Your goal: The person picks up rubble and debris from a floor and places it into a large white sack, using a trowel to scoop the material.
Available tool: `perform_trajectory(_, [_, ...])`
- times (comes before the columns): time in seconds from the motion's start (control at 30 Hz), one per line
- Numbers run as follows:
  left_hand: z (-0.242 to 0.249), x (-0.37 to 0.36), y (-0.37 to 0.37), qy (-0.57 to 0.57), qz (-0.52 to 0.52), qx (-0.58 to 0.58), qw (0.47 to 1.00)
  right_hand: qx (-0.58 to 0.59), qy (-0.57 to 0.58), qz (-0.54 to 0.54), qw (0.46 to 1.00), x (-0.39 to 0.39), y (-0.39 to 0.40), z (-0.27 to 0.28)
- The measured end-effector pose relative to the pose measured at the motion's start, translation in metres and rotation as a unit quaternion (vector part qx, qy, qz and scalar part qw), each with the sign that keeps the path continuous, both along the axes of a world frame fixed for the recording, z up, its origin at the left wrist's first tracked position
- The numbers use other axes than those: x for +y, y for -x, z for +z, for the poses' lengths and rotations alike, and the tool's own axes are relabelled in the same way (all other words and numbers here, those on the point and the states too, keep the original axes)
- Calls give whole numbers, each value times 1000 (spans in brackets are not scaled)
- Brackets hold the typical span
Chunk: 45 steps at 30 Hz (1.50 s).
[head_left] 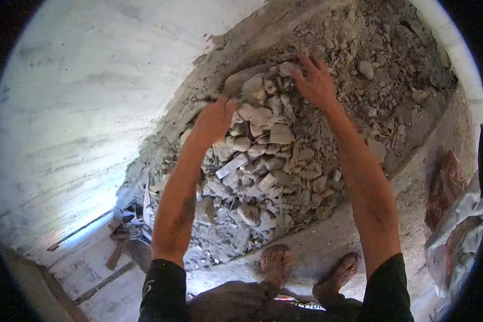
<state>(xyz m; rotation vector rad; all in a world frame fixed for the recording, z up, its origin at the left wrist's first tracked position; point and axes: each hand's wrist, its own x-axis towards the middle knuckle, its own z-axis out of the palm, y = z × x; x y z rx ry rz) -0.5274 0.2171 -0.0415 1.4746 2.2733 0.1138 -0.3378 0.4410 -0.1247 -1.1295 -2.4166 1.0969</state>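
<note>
Head view, stone heap: a mound of loose stones [257,134] lies between the arms, broad at the near end and narrowing toward the far end.
Stone by the right hand: a rounded stone [287,69] sits at the far end of the heap; it looks hard, stiff and moderately heavy, best held across its sides.
Long stone: a flat, elongated stone [243,79] lies just left of it, probably heavier, better taken by both ends.
Pale block: a straight-edged piece [232,166] rests mid-heap; its long sides should give a firm grip, though corners may chip.
Surface: everything looks dusty, so fingers could slip, and neighbouring stones may roll.
Right hand [314,82]: fingers spread wide, thumb side at the rounded stone.
Left hand [216,119]: fingers bent, at the heap's left edge; whether it holds anything, I cannot tell.
Soil: loose earth with small stones [370,48] spreads far right.
Edges: pale wall [80,96] left, crumpled sacking [456,231] near right, bare feet [276,261] at the near side.
</note>
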Motion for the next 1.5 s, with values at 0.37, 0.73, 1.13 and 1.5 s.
perform_trajectory(0.37, [88, -60, -76, 43, 169, -37, 984, 81, -48, -19, 995, -126, -44, 55])
perform_trajectory(0.73, [147, -145, -74, -26, 228, -51, 972, 124, 121, 202, 964, -140, -115, 108])
perform_trajectory(1.13, [39, 189, -42, -73, 13, 133, 988, -273, -125, -194, 934, -87, -202, 16])
perform_trajectory(1.5, [-1, 154, -25, 65, -71, 76, 992, -282, -124, -196, 931, -86, -195, 12])
